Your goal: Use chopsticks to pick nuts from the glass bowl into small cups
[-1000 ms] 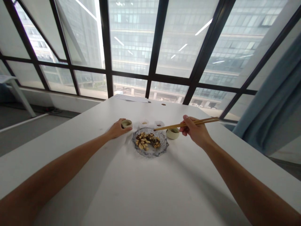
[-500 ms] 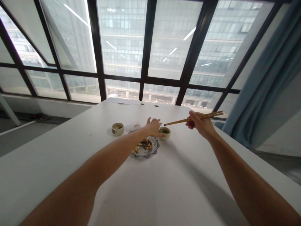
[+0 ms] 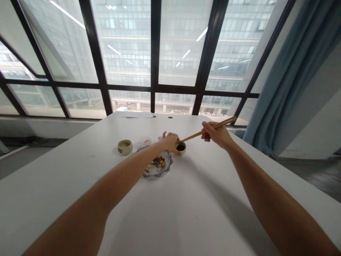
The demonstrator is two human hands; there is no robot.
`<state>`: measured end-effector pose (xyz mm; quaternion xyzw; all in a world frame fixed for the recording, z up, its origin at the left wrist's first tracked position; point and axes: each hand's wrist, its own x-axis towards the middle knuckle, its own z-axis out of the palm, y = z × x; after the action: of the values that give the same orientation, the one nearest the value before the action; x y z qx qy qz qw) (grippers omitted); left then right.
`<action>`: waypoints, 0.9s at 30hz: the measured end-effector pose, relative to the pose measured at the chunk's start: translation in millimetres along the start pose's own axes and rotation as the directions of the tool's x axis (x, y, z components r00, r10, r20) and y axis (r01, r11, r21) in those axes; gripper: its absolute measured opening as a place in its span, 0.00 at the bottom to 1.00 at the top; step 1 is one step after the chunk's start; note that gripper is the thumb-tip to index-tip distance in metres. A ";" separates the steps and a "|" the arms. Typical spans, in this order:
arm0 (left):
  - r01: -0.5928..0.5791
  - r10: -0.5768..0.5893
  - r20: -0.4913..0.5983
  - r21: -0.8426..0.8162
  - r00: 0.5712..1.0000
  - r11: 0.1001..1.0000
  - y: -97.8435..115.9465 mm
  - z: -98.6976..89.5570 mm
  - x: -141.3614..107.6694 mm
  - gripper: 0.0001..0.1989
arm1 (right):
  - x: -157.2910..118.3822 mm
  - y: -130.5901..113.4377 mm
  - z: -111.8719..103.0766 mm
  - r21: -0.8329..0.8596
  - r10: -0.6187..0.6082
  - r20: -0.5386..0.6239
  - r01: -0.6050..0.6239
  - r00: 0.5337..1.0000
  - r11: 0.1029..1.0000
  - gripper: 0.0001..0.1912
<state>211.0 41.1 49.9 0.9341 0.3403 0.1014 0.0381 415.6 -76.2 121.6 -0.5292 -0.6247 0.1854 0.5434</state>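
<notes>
With my left hand (image 3: 170, 143) I grip a small ceramic cup (image 3: 182, 150), its mouth tilted toward me and something dark inside. My right hand (image 3: 215, 134) is closed around a pair of wooden chopsticks (image 3: 197, 134), whose tips reach down to the cup's rim. Below my left wrist is a patterned clear glass plate (image 3: 153, 176), partly covered by my forearm. Pieces of yellowish and dark brown food (image 3: 159, 162) lie on it. A second pale cup (image 3: 125, 147) with dark lettering stands to the left.
Behind the plate sits a small whitish dish (image 3: 145, 141), partly hidden. Papers (image 3: 135, 115) lie at the far end of the white table (image 3: 170, 213), near a brown round spot (image 3: 170, 117). Windows rise beyond, and a blue curtain (image 3: 277, 89) hangs at the right.
My left hand has closed on the cup, which is now tilted toward me. The chopstick tips have come down to its rim. The view has turned slightly right.
</notes>
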 end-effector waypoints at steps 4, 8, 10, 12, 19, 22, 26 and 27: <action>0.020 -0.019 0.012 -0.017 1.000 1.000 -3.2 -0.1 2.4 0.43 | 0.5 8.5 4.4 -0.111 0.001 0.091 0.009 0.996 0.994 0.32; 0.060 -0.059 0.030 -0.006 0.998 0.998 -3.7 1.2 5.2 0.40 | -0.7 13.3 8.7 -0.187 -0.055 0.133 0.080 0.990 0.979 0.33; 0.052 -0.053 0.042 0.016 0.998 0.999 -3.5 -0.7 5.1 0.39 | -2.3 12.3 9.7 -0.233 -0.068 0.139 0.100 0.988 0.967 0.33; 0.034 -0.036 0.040 0.042 0.999 0.999 -5.5 -7.2 1.5 0.41 | -4.2 8.7 10.5 -0.248 -0.086 0.121 0.114 0.989 0.962 0.34; 0.050 -0.058 -0.285 -0.035 0.957 0.998 -66.3 -50.2 -63.8 0.30 | -15.8 -24.0 30.9 -0.056 -0.105 -0.005 0.105 0.994 0.993 0.35; 0.160 -0.194 -0.424 -0.115 0.885 0.980 -111.1 -53.4 -107.4 0.25 | -26.0 -31.9 53.1 0.012 -0.041 0.179 0.039 0.983 0.999 0.33; 0.293 -0.416 -0.447 -0.320 0.792 0.901 -152.1 -35.8 -154.3 0.27 | -41.5 -23.7 84.1 0.040 -0.018 0.353 0.004 0.935 0.999 0.32; 0.313 -0.467 -0.425 -0.383 0.776 0.869 -156.7 -29.2 -162.2 0.28 | -44.5 -20.1 89.8 0.039 -0.023 0.356 0.009 0.934 0.999 0.32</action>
<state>-15.0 56.7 30.0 0.7660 0.5073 0.3807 0.1052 321.1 -91.2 85.7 -0.4718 -0.7137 0.2852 0.4322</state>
